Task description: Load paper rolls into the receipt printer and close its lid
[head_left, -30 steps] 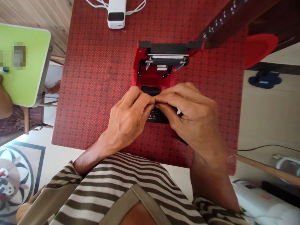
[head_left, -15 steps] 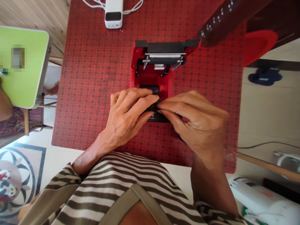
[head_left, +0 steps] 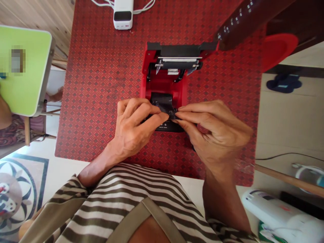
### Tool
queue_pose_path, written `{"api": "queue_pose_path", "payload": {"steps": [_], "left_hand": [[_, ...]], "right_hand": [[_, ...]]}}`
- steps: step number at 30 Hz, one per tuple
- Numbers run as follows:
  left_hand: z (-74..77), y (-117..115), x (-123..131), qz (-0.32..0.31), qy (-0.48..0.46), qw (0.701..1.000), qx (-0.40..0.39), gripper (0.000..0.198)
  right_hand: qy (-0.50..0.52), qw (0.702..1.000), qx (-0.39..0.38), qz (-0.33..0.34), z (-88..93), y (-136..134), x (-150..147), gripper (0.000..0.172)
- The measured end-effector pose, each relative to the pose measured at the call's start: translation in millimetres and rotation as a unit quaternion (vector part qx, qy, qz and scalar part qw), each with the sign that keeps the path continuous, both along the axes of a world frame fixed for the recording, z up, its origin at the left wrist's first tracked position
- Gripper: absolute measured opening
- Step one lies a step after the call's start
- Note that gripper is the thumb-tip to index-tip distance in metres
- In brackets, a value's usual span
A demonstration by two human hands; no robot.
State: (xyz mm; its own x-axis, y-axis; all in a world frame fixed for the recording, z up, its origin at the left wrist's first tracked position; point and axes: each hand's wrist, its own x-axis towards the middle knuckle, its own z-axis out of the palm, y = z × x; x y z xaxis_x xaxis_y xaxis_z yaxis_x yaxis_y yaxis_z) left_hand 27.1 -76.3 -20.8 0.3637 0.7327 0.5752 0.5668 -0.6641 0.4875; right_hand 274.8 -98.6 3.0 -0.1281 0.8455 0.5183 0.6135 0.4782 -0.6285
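Note:
A red device with black parts (head_left: pixel 164 86) stands open on the red patterned tablecloth (head_left: pixel 101 67), its lid (head_left: pixel 181 50) tipped back. My left hand (head_left: pixel 134 126) and my right hand (head_left: pixel 215 131) meet at the near edge of the device. Both pinch a small black piece (head_left: pixel 171 113) between thumb and fingertips, just above a black panel (head_left: pixel 167 126) at the device's front. The fingers of both hands are closed. My palms hide the lower front of the device.
A white box with white cables (head_left: pixel 123 13) lies at the table's far edge. A dark wooden bar (head_left: pixel 243 20) crosses the upper right, above a red stool (head_left: pixel 279 50). A green table (head_left: pixel 22 67) stands left. White objects (head_left: pixel 280 216) lie low right.
Both hands have slid a little toward me and spread apart, uncovering more of the black part inside the device. The pinch has stayed at the front edge.

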Motion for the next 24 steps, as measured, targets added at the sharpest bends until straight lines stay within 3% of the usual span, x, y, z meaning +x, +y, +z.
{"api": "queue_pose_path", "payload": {"steps": [4, 7, 11, 14, 16, 17, 20, 24], "left_hand": [[-6.6, -2.5, -1.8, -0.028, 0.004, 0.999, -0.036, 0.027], [-6.1, -2.8, -1.0, -0.023, 0.015, 1.000, 0.005, 0.030], [-0.2, -3.3, 0.8, -0.014, 0.015, 0.998, 0.067, 0.027], [5.2, -5.6, 0.6, -0.025, 0.035, 0.997, 0.069, 0.021], [8.1, -7.6, -0.3, -0.026, 0.048, 0.996, 0.068, 0.021], [9.2, -8.5, -0.9, -0.026, 0.053, 0.996, 0.068, 0.021], [11.4, -10.7, -3.4, -0.029, 0.064, 0.995, 0.065, 0.022], [12.9, -12.1, -6.4, -0.031, 0.058, 0.996, 0.068, 0.023]], "right_hand": [[-0.011, 0.999, -0.033, -0.011, 4.4, -7.8, 4.2, 0.030], [-0.019, 0.998, -0.056, 0.003, 22.5, -6.1, 13.1, 0.032], [-0.038, 0.997, 0.039, -0.063, 40.7, 23.4, 24.2, 0.037], [-0.102, 0.990, 0.090, -0.046, 31.7, 59.3, 26.0, 0.053], [-0.122, 0.986, 0.114, 0.017, 22.1, 76.8, 23.0, 0.066], [-0.140, 0.985, 0.100, 0.014, 18.7, 81.0, 20.5, 0.063], [-0.143, 0.986, 0.078, -0.047, 17.8, 74.9, 12.5, 0.051], [-0.125, 0.988, 0.085, -0.039, 23.9, 44.4, 7.8, 0.044]]}}
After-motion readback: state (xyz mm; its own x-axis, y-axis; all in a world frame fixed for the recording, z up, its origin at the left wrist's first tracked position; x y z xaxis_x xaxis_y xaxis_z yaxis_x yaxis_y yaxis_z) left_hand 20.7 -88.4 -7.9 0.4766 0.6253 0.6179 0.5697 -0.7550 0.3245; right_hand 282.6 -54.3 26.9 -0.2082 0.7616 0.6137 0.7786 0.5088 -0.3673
